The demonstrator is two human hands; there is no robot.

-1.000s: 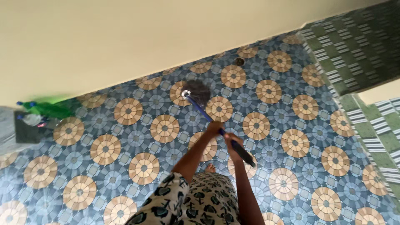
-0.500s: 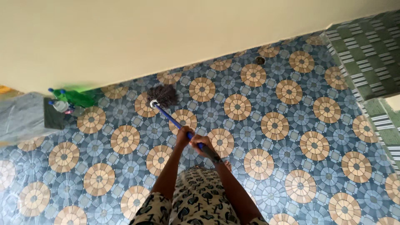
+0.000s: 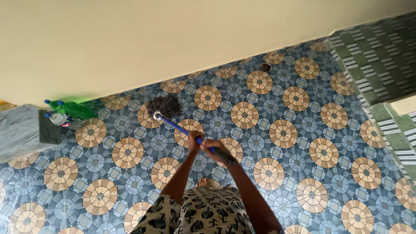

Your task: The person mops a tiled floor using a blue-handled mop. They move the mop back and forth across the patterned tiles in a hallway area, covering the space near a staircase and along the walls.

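Observation:
Both my hands grip a mop's blue handle (image 3: 177,128). My left hand (image 3: 194,140) holds it lower down the shaft, and my right hand (image 3: 214,146) wraps the dark grip end just behind. The dark stringy mop head (image 3: 164,105) rests on the patterned tile floor (image 3: 286,130) close to the cream wall (image 3: 173,39). My patterned garment and bare toes show at the bottom of the view.
Green and clear plastic bottles (image 3: 65,112) stand by the wall at left, beside a grey block (image 3: 21,130). A small round floor drain (image 3: 265,67) sits near the wall. A step with green striped tiles (image 3: 381,56) rises at right.
The mop head has swept left along the wall, and my hands followed it. The view shifted, so the bottles and grey block sit further into frame.

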